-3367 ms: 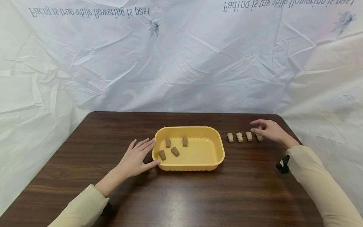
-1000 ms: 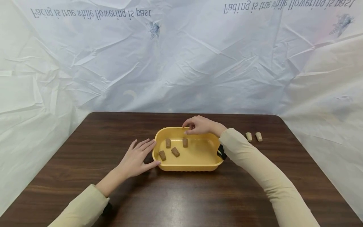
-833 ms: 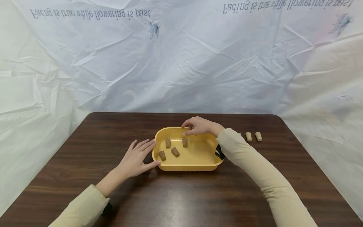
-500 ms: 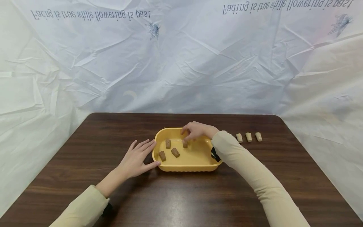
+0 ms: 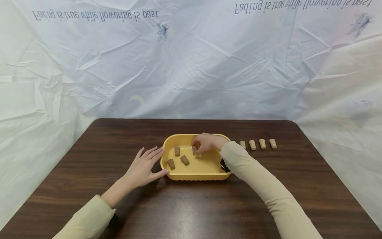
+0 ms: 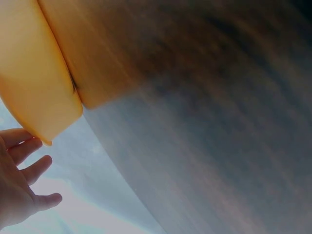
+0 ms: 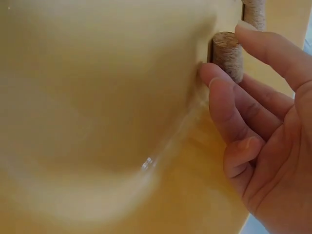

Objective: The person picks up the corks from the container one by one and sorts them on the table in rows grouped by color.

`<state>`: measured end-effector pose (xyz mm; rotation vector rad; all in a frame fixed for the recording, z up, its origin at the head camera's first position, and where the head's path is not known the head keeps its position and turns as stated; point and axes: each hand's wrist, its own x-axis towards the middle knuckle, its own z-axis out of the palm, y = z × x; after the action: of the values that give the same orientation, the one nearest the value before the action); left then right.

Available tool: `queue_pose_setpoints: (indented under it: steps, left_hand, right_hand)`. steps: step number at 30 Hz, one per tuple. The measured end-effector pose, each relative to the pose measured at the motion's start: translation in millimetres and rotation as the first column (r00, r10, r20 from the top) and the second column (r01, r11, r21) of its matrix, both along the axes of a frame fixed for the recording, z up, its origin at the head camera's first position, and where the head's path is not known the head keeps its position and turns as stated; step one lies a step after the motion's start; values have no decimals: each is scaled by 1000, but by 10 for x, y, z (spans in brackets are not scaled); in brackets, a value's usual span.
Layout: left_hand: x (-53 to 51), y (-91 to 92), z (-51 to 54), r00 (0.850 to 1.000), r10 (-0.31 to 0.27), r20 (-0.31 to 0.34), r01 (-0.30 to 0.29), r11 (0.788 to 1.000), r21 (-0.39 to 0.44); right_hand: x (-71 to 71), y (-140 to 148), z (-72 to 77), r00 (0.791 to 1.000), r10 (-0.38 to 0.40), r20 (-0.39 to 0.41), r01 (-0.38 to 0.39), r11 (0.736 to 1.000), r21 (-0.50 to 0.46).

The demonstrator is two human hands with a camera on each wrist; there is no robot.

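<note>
Inside the yellow tray [image 5: 221, 174] lie several brown tapered corks. My right hand [image 5: 206, 142] reaches over the far rim, its thumb and fingers curled round the rightmost brown cork [image 7: 227, 56], which still rests in the tray. Seen from the right wrist, that cork is between the thumb and fingertips. Nearby are a brown cork [image 5: 177, 151] at the back, another cork [image 5: 184, 160] in the middle and one more cork [image 5: 171, 164] at the left. My left hand [image 5: 142, 169], fingers spread, rests against the tray's left end.
A row of paler corks [image 5: 262, 143] lies on the dark wooden table [image 5: 167, 209] to the right of the tray, the leftmost pale cork [image 5: 242, 144] close to the right sleeve. A wrinkled white sheet [image 5: 191, 73] hangs behind the table.
My right hand has moved left from the pale corks into the tray, then lowered onto the rightmost brown cork. The withdrawing sleeve uncovers more pale corks. The left hand stays put.
</note>
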<state>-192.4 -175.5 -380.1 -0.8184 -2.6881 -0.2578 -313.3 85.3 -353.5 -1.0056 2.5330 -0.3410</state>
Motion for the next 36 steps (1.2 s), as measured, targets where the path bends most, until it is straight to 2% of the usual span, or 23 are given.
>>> queue_pose_setpoints:
  steps: [7,11,18,24,30,36]
  left_hand:
    - [-10,12,-6,1000,-8,-14,8,1000,2]
    - [-13,14,-10,1000,-11,-17,11,1000,2]
    - [-17,8,-15,1000,-6,-7,6,1000,5]
    - [-15,1,-15,1000,-2,-8,2,1000,-2]
    - [-12,2,-14,1000,-1,-7,1,1000,-4]
    - [-7,2,-8,1000,-4,-12,3,1000,-6]
  right_hand:
    - [-19,11,-60,998,22,-56,-21,1000,18]
    - [-15,34,-39,998,42,-54,-43,999,-22]
    - [7,81,139,998,58,-23,-61,991,-122]
    - [2,104,303,999,40,-5,-40,989,-143]
    - [-7,142,428,998,59,-32,-63,984,-164]
    - [46,220,584,997,62,-45,-69,981,-181]
